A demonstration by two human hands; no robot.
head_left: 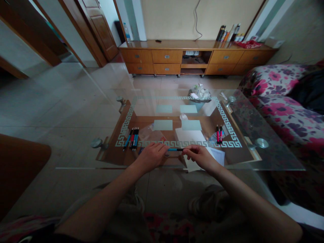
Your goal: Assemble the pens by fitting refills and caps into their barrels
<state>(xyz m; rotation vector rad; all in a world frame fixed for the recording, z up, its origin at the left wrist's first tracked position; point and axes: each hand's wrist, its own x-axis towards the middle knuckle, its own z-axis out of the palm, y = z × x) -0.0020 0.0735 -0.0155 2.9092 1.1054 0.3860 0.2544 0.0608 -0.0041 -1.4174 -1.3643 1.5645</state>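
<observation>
Between my hands, near the front edge of the glass table, a blue pen [173, 149] with a black end lies level. My left hand [153, 153] is closed around its blue end, and the fingers of my right hand [196, 155] pinch its black end. To the left on the glass lies a group of pens [134, 138], mostly blue and black with a red one among them. Two pink-and-black pens [219, 135] lie side by side on the right.
Papers [191, 136] and plastic bags show under the glass table top [275, 158]. Behind it stands a waste basket [198, 104] with rubbish in it. A flowered sofa [286, 108] is at the right. A wooden cabinet [167, 55] with bottles on top lines the far wall.
</observation>
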